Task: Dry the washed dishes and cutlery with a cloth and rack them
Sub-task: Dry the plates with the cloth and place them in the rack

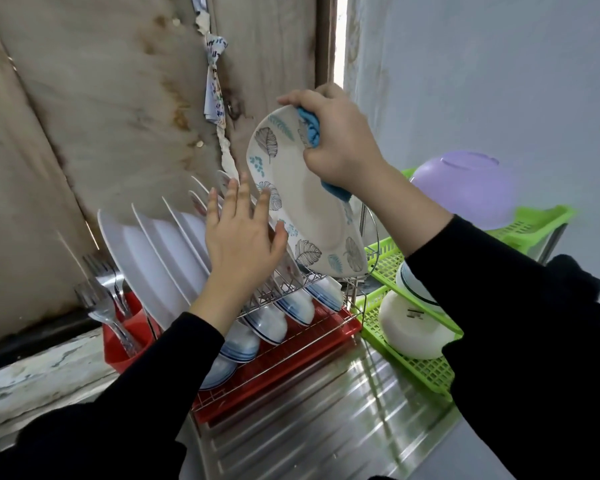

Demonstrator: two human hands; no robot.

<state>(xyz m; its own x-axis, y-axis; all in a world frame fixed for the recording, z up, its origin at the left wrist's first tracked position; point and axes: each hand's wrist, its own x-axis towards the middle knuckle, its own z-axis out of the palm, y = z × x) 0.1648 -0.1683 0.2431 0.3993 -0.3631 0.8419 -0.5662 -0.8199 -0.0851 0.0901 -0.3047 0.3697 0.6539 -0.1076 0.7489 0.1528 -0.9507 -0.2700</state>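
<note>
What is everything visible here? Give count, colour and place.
leaf plate: 1, cream with grey-teal leaves, above the rack
cloth: 1, blue, against the plate
white plates: several, white, upright in top tier
banded bowls: several, white and blue, lower tier
rack: 1, wire with red tray, on steel counter
forks: several, silver, red holder at left
baskets: several tiers, green, at right
plain bowls: 2, white, in baskets
purple bowl: 1, upturned on top basket
left hand: open, touching leaf plate
right hand: grips cloth, plate

Head camera, wide-angle, looks forward-down, close over dish rack.
</note>
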